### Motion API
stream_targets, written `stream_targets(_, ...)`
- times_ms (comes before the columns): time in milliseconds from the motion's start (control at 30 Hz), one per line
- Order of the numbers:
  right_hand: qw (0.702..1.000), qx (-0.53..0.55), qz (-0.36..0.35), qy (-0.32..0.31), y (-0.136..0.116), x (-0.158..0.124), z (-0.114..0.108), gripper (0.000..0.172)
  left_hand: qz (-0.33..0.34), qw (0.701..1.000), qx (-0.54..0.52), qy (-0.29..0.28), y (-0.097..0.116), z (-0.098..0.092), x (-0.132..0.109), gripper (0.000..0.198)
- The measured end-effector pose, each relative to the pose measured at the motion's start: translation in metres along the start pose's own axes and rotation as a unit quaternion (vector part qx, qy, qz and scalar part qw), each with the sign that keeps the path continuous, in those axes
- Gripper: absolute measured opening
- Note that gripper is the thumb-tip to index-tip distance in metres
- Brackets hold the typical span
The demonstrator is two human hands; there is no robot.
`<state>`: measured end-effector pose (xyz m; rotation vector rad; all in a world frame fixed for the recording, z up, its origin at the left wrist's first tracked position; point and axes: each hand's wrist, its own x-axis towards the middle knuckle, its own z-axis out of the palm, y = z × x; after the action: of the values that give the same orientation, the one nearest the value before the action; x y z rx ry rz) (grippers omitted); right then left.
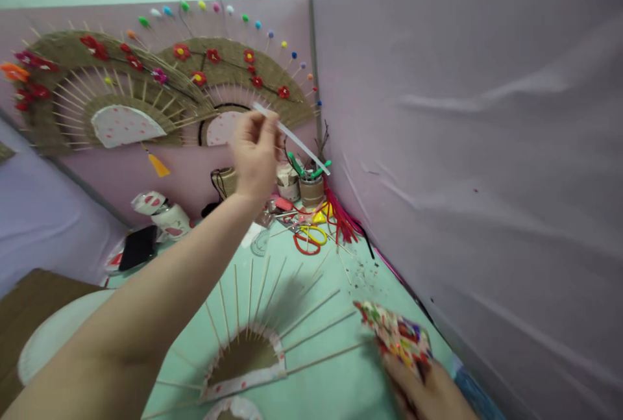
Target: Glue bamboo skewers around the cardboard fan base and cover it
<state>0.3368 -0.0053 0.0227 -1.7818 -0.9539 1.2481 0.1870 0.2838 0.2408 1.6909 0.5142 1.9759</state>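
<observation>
My left hand (256, 154) is raised at mid-view, its fingers pinched round a thin whitish, translucent glue stick (304, 147) that slants down to the right. At the lower right, my right hand (423, 387) is wrapped round what looks like a hot glue gun (396, 335), mottled with many colours and pointing left. Its lower part is hidden by the fingers. Below and between the hands lies a half-round cardboard piece (246, 361) with a spotted white rim. Thin wooden sticks (250, 293) fan out from it; the tip of one comes close to the glue gun.
Two large fans (48, 82) with red flowers hang on the back wall. At the far corner stand a pot (311, 191) with green-handled tools, scissors (307, 241) and a red tassel (343, 222). A black phone-like slab (139, 248) lies left. The right wall (467, 147) borders the table.
</observation>
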Motion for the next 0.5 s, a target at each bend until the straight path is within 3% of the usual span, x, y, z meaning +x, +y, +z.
stream_targets(100,0.992,-0.098,-0.085,0.010,-0.024,0.008,-0.001,0.036,0.080,0.993,-0.079,-0.020,0.068,-0.023,-0.032,0.014)
stream_targets(167,0.960,-0.246,-0.121,0.056,-0.042,0.011,-0.001,0.029,0.096,0.990,-0.093,-0.038,0.106,-0.037,-0.063,0.004)
stream_targets(233,0.944,-0.296,-0.124,0.082,-0.057,0.011,0.003,0.024,0.062,0.991,-0.089,-0.074,0.134,-0.049,-0.096,0.007)
stream_targets(333,0.924,-0.347,-0.122,0.103,-0.071,0.004,0.015,0.023,0.064,0.991,-0.087,-0.079,0.155,-0.064,-0.140,0.006)
stream_targets(500,0.894,-0.419,-0.116,0.112,-0.082,-0.017,0.038,0.024,0.049,0.991,-0.054,-0.108,0.159,-0.083,-0.186,0.010)
